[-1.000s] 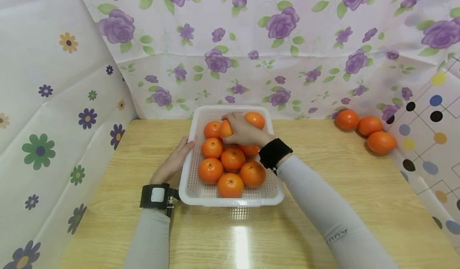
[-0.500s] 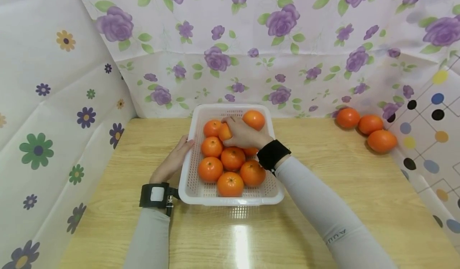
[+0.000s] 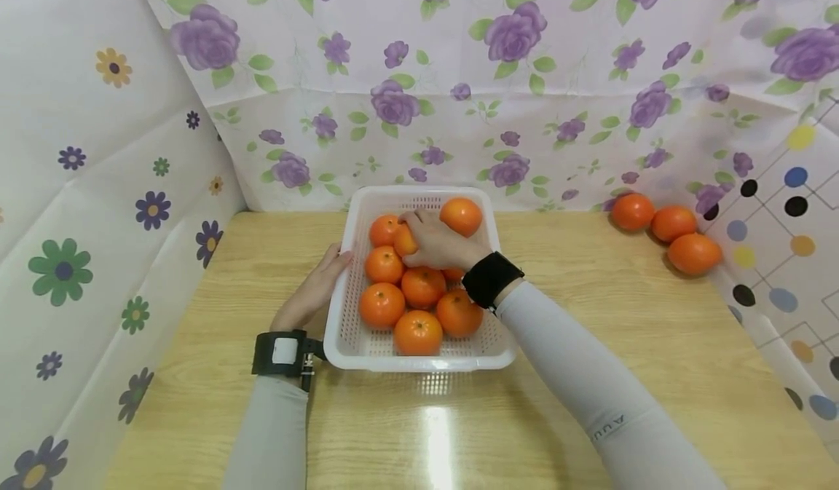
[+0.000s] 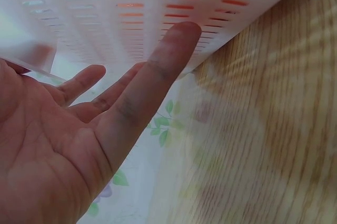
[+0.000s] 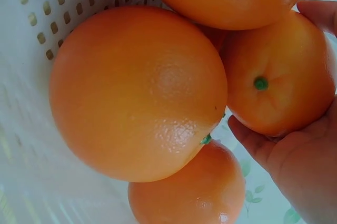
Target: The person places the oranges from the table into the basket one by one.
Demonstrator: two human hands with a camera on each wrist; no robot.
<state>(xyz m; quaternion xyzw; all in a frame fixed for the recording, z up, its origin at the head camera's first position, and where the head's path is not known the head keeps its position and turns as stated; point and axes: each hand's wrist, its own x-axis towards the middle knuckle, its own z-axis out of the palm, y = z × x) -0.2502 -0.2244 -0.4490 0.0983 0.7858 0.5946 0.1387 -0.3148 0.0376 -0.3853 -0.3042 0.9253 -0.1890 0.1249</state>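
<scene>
A white plastic basket [image 3: 419, 363] with slotted walls holds several oranges [image 3: 418, 333] on the wooden table. My right hand [image 3: 435, 241] reaches inside and grips an orange [image 3: 404, 242] between fingers and thumb. In the right wrist view that orange [image 5: 279, 77] shows its green stem spot, touching the fruit beside it. Part of it is hidden by the hand in the head view. At the basket's left side is my left hand [image 3: 314, 290], thumb over the rim. The left wrist view shows its fingers [image 4: 131, 103] straight against the outer wall.
Three orange-red fruits [image 3: 674, 223] lie in the table's far right corner. A purple-flowered sheet [image 3: 459, 133] rises behind the table, with patterned sheets on the left and right. Table surface [image 3: 590, 286] shows on both sides of the basket.
My right hand has shifted slightly left and nearer with the orange in its grip. The left hand stays at the basket's side. The head view has tilted a little.
</scene>
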